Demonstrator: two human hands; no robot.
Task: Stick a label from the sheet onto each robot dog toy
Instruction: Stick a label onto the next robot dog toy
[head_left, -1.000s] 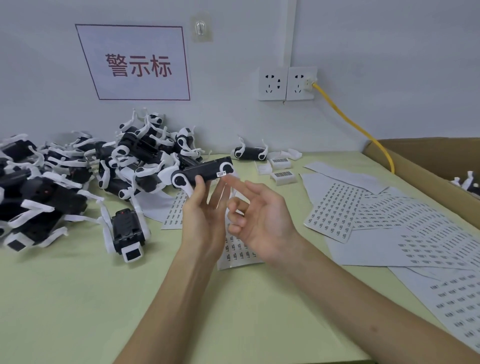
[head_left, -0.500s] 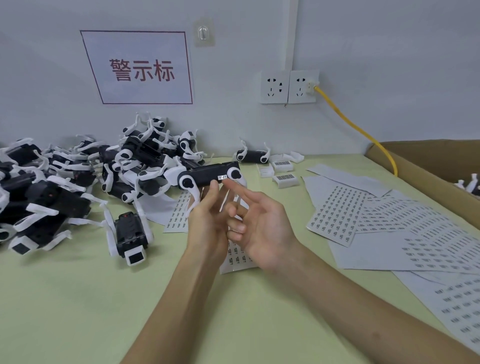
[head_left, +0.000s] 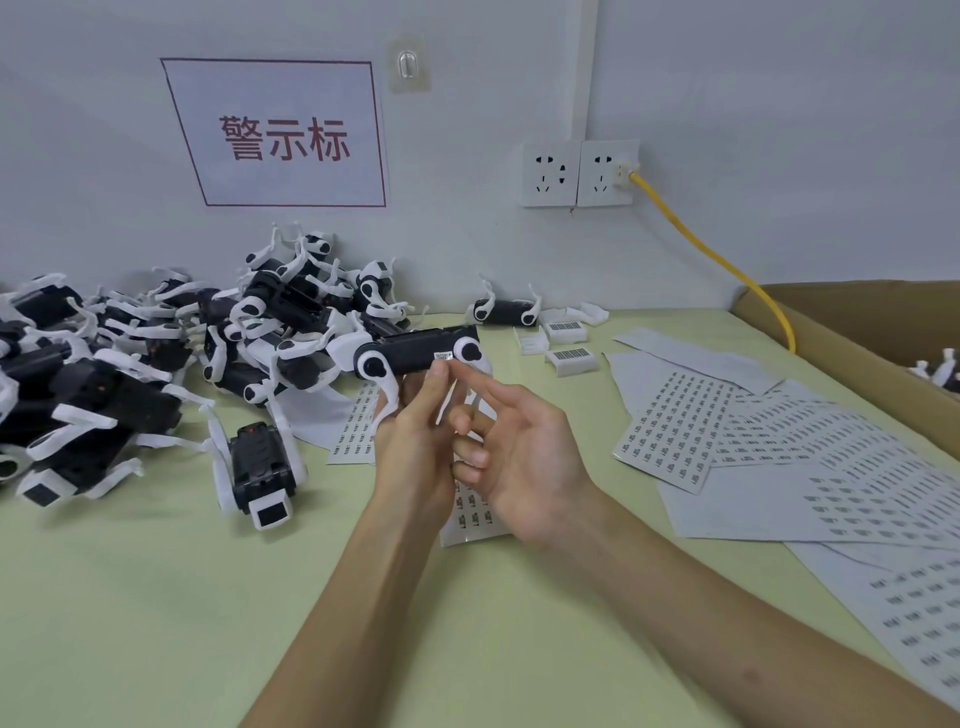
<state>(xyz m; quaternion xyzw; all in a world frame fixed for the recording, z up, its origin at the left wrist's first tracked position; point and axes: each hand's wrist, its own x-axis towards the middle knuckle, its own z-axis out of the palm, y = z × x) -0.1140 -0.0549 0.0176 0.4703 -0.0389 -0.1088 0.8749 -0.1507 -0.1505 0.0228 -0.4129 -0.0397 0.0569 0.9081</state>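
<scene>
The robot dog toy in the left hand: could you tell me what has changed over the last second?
Very little. The left hand keeps gripping the robot dog toy at the same height. The right hand's fingers have closed in slightly, fingertip near the small label already on its body. Pile of toys and label sheets unchanged.

The right hand (head_left: 519, 457) has come closer to the toy (head_left: 421, 353); its forefinger now reaches up beside the label (head_left: 443, 355), near the left hand's (head_left: 415, 447) thumb.

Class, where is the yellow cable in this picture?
In the head view, the yellow cable runs from the right wall socket down to the right, behind the cardboard box.
</scene>
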